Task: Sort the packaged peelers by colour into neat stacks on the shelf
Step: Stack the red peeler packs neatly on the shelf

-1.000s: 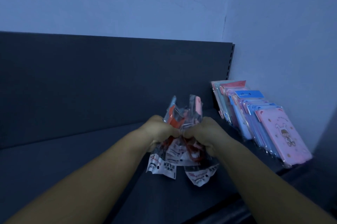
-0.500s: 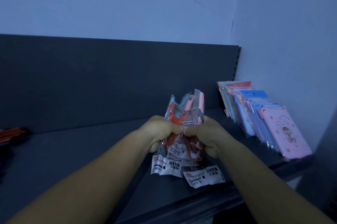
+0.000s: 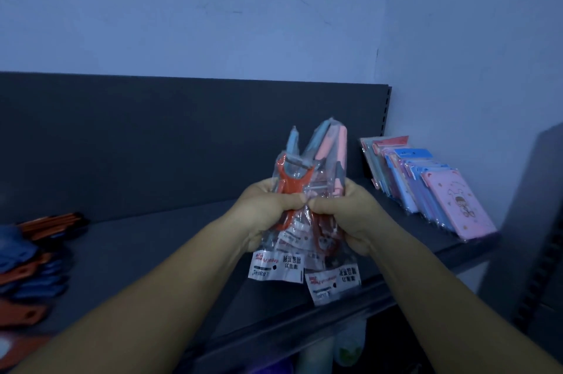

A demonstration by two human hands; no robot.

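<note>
Both forearms reach fwd over the shelf [image 3: 182,239]. Left hand [image 3: 268,212] and right hand [image 3: 344,215] sit knuckle to knuckle, fingers curled tight round 1 bundle of peelers [image 3: 307,191], held upright above the shelf w/ thumbs on top. Crinkly clear plastic bags, white printed labels hanging below; orange Y-shaped head in front, pale blue & pink handles poking up. Flat glossy card packs [image 3: 426,188] lean in a row at right.

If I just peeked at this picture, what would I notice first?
First, the two hands, left hand and right hand, gripping a bunch of bagged peelers in orange, blue and pink, right in the middle above the dark shelf. Next, the row of pink and blue packets leaning at the shelf's right end.
</note>
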